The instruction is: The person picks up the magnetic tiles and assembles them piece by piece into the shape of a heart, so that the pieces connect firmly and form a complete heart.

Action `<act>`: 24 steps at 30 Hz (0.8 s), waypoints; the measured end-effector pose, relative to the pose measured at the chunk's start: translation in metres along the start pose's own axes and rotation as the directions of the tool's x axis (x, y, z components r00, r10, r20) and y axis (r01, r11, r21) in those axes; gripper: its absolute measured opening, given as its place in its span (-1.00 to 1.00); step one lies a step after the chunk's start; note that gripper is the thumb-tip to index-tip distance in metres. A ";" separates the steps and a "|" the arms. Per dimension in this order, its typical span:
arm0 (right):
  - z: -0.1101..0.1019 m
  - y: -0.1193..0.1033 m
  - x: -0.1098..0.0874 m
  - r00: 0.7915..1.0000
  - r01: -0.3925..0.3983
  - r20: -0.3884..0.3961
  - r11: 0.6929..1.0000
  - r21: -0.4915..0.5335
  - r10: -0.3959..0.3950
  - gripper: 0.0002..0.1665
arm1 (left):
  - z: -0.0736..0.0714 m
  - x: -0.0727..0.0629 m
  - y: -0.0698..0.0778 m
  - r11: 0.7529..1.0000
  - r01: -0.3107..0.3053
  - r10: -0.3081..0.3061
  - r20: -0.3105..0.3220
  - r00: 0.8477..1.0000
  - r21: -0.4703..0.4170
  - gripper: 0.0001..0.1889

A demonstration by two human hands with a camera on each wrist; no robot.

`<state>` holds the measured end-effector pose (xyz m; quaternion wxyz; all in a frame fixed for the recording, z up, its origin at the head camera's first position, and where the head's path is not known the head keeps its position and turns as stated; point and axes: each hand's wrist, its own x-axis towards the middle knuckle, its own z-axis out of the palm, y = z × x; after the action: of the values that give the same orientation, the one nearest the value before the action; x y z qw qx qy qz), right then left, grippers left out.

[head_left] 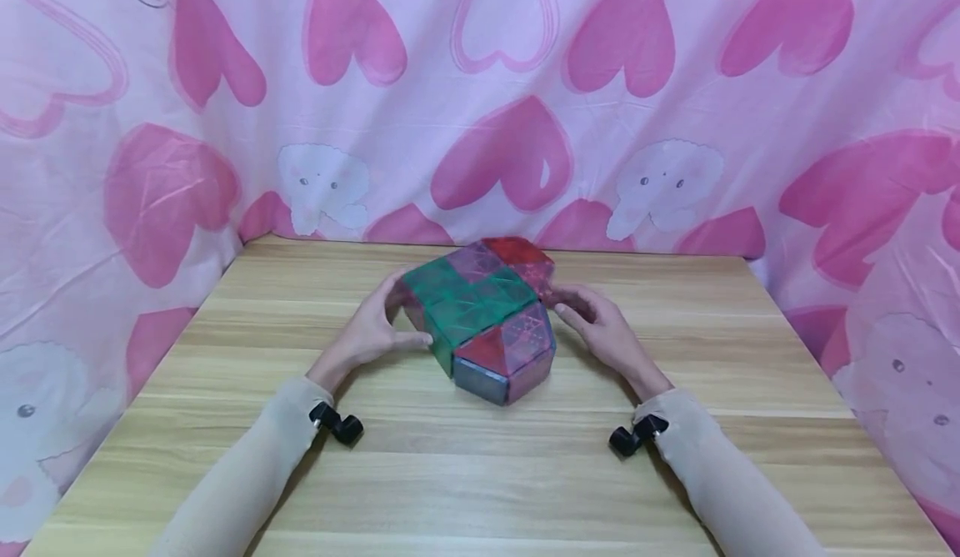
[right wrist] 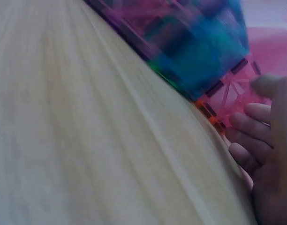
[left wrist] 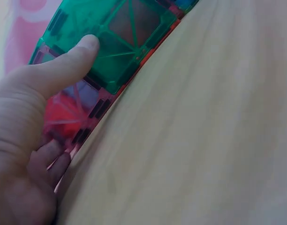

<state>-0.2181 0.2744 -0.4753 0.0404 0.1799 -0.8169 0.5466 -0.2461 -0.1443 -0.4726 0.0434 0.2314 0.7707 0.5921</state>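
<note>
A low block of see-through magnetic tiles sits on the wooden table, with green, purple, red and blue-grey tiles joined together. My left hand grips its left corner: in the left wrist view the thumb presses a green side tile, and the fingers reach round a pink-red side. At the block's far right my right hand touches the red end section with its fingertips. The right wrist view has loosely bent fingers by a pink side tile, the thumb apart from them.
The wooden tabletop spreads in front of the block and to both sides. A pink curtain with hearts hangs behind the table and along its sides. Small black devices are strapped at both sleeve cuffs.
</note>
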 end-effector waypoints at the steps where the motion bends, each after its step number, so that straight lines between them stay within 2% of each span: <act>1: -0.001 0.000 0.000 1.000 0.001 0.021 1.000 0.015 -0.001 -0.52 | 0.003 -0.002 0.001 1.000 0.002 -0.002 -0.009 1.000 0.000 0.20; 2: -0.001 0.000 0.000 0.999 0.003 0.033 1.000 0.031 -0.004 -0.48 | 0.005 -0.005 0.002 1.000 0.002 -0.002 -0.024 1.000 0.009 0.17; 4: -0.001 0.001 -0.001 1.000 0.000 0.023 0.997 0.074 -0.002 -0.44 | 0.011 -0.011 0.005 0.996 0.012 -0.006 -0.069 0.998 0.088 0.13; 7: -0.003 0.001 -0.008 0.998 0.002 -0.056 0.989 0.147 0.006 -0.44 | 0.019 -0.020 0.010 0.976 0.021 0.002 -0.104 0.995 0.218 0.06; 9: -0.006 0.000 -0.015 0.993 0.013 -0.116 0.982 0.191 0.009 -0.45 | 0.024 -0.025 0.012 0.958 0.006 0.021 -0.092 0.996 0.286 -0.04; 12: -0.010 -0.003 -0.028 0.983 0.041 -0.184 0.974 0.221 0.000 -0.48 | 0.029 -0.030 0.014 0.959 -0.050 0.056 -0.014 0.998 0.280 -0.23; 16: -0.016 -0.005 -0.048 0.972 0.055 -0.236 0.973 0.224 -0.001 -0.53 | 0.033 -0.034 0.017 0.979 -0.122 0.102 0.123 0.987 0.165 -0.40; 20: -0.024 -0.009 -0.069 0.963 0.042 -0.269 0.976 0.216 0.018 -0.53 | 0.045 -0.039 0.022 0.987 -0.162 0.154 0.272 0.950 0.007 -0.52; 22: -0.028 -0.011 -0.077 0.954 0.023 -0.297 0.978 0.205 0.040 -0.54 | 0.055 -0.042 0.025 0.984 -0.176 0.176 0.331 0.927 -0.030 -0.56; 24: -0.031 -0.012 -0.082 0.939 0.003 -0.337 0.980 0.197 0.065 -0.56 | 0.066 -0.045 0.030 0.979 -0.204 0.200 0.380 0.903 -0.030 -0.59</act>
<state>-0.1416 0.3193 -0.4737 0.1552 0.0723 -0.7430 0.6470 -0.1740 -0.0977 -0.4736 0.1295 0.4205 0.7225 0.5333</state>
